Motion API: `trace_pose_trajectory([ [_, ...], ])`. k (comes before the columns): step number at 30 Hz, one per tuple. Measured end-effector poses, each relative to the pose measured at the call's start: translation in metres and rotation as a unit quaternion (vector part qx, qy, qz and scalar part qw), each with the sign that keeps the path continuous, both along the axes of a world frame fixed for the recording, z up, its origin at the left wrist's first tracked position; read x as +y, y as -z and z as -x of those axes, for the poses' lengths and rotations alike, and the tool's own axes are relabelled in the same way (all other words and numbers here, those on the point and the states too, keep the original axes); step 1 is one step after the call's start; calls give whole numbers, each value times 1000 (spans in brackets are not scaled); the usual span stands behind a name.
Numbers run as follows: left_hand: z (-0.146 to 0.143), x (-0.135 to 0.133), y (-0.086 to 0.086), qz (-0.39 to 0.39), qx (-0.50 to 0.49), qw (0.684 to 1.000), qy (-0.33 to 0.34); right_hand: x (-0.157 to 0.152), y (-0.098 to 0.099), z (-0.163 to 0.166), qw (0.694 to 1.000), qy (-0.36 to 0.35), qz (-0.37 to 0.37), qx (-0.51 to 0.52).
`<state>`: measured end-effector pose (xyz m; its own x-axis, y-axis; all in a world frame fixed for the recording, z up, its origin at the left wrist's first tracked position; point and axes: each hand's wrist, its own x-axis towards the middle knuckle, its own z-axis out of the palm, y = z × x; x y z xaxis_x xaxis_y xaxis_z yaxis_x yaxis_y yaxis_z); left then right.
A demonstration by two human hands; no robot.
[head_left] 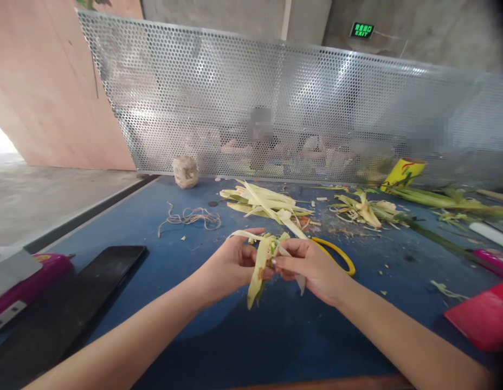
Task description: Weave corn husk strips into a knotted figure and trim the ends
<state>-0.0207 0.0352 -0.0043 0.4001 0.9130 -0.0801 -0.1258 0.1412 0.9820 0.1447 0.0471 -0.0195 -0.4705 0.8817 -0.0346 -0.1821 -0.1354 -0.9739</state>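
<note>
My left hand (240,266) is closed around one side of a small bundle of pale green corn husk strips (258,271), whose ends hang down and stick out leftward. My right hand (308,265) pinches the bundle's other side, fingertips close to those of the left. The exact grip points are hidden by the fingers. Just behind the right hand lies a yellow loop handle (336,252), probably of scissors, partly covered. Beyond both hands, a pile of long pale husk strips (263,201) rests on the blue table (186,319).
Thin string (190,218) and a roll of twine or tape (185,171) lie back left. A black phone (109,271) is left. Plant scraps (367,208), a yellow can (404,173) and a red object (483,317) stand right. A perforated metal screen (235,97) borders the table's back.
</note>
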Motion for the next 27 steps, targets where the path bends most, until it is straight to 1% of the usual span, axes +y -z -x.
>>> trace_pose_trajectory([
  [5,0,2,3,13,9,999,29,-3,-1,3,996,10,78,46],
  [10,0,2,1,5,14,999,47,-6,-4,7,992,19,110,59],
  [13,1,-1,0,11,38,999,34,-7,-4,8,993,20,96,66],
  [17,2,-4,-1,12,25,999,19,-3,-4,2,997,-31,53,50],
  [21,0,-4,-1,18,2,1000,17,0,-7,-3,995,-76,41,56],
  [24,-2,-1,1,28,3,999,37,0,-8,-4,996,-61,32,52],
  [27,-3,0,3,31,11,999,35,-1,-7,-2,998,-38,32,26],
])
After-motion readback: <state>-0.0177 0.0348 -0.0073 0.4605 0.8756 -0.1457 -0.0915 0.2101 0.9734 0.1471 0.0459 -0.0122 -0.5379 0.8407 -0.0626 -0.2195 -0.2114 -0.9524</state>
